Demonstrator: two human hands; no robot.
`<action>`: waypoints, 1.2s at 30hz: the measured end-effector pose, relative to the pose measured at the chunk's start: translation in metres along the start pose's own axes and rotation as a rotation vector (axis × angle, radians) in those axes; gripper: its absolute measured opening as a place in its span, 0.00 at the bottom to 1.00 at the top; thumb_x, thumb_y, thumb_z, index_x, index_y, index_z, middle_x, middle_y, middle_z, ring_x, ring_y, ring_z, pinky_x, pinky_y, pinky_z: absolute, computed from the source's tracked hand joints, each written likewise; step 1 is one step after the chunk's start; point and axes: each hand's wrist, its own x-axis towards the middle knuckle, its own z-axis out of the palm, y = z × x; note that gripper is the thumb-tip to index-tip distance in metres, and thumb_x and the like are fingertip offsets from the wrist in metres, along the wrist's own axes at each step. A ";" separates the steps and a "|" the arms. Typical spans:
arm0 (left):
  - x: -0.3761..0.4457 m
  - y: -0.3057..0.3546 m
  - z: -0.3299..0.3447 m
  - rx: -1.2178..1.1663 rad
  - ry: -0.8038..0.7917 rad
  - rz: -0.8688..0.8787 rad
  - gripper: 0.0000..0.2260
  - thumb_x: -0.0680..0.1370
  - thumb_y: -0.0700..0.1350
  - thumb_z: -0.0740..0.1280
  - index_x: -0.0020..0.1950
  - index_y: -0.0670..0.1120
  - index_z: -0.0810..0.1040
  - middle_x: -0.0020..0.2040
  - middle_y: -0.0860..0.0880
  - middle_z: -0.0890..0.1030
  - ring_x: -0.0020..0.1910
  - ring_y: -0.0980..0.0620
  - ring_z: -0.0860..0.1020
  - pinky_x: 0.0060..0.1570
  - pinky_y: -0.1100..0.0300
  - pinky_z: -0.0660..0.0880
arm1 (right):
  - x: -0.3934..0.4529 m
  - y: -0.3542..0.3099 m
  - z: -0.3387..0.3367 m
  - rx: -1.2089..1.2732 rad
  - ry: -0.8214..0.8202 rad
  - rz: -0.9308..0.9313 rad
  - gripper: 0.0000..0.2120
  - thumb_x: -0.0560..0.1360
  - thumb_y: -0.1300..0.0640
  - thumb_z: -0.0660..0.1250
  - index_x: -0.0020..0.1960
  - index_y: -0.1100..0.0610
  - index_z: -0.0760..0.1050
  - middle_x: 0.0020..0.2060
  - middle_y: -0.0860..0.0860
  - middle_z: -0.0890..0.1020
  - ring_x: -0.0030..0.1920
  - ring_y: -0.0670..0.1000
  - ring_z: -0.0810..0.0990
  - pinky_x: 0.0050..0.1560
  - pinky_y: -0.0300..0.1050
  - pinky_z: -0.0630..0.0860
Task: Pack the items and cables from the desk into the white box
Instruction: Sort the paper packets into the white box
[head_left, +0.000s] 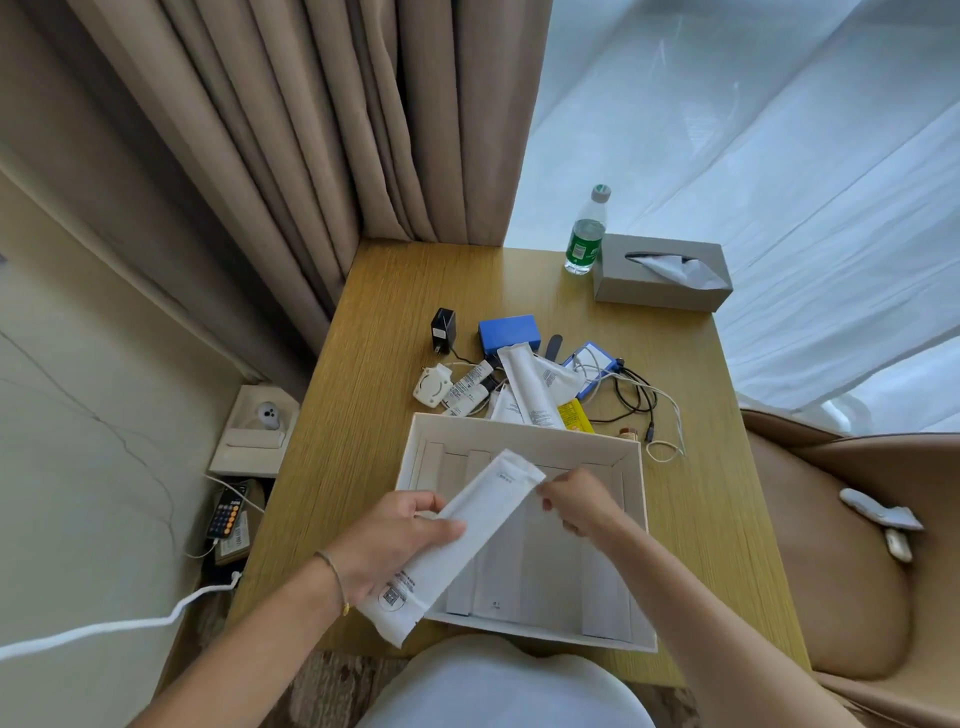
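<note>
You held a long white packet (457, 540) tilted over the white box (636, 519), which sat at the desk's (332, 467) near edge. Your left hand (395, 540) gripped the packet's lower half, fingers curled round it; your right hand (574, 501) pinched its upper corner. Other flat white packets (524, 561) already lay inside the box. Beyond its far wall sat tubes (527, 384), a blue case (508, 331), a black charger (443, 326) and tangled cables (639, 400).

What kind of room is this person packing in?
Probably a hotel room or bedroom: a small wooden desk stands in a corner by long beige curtains, with a grey tissue box and a water bottle on it.
</note>
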 end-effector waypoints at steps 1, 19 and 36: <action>0.003 -0.002 0.003 0.006 0.000 -0.018 0.13 0.77 0.42 0.73 0.58 0.36 0.79 0.48 0.37 0.84 0.43 0.42 0.82 0.44 0.51 0.79 | -0.003 0.000 -0.008 0.077 0.013 -0.001 0.11 0.76 0.57 0.66 0.35 0.59 0.76 0.20 0.49 0.69 0.21 0.50 0.65 0.24 0.38 0.61; 0.094 -0.025 0.088 0.258 0.131 -0.142 0.17 0.78 0.40 0.70 0.65 0.47 0.73 0.55 0.44 0.82 0.51 0.44 0.83 0.45 0.53 0.82 | -0.052 0.007 -0.023 0.294 -0.027 -0.059 0.08 0.78 0.59 0.64 0.55 0.56 0.79 0.27 0.51 0.73 0.22 0.47 0.68 0.23 0.37 0.63; 0.132 -0.046 0.098 0.812 0.308 0.061 0.19 0.72 0.50 0.76 0.58 0.50 0.72 0.46 0.53 0.78 0.48 0.49 0.79 0.43 0.60 0.73 | -0.069 0.007 -0.028 0.353 -0.021 -0.193 0.07 0.78 0.59 0.65 0.47 0.56 0.83 0.26 0.46 0.72 0.26 0.47 0.70 0.31 0.43 0.69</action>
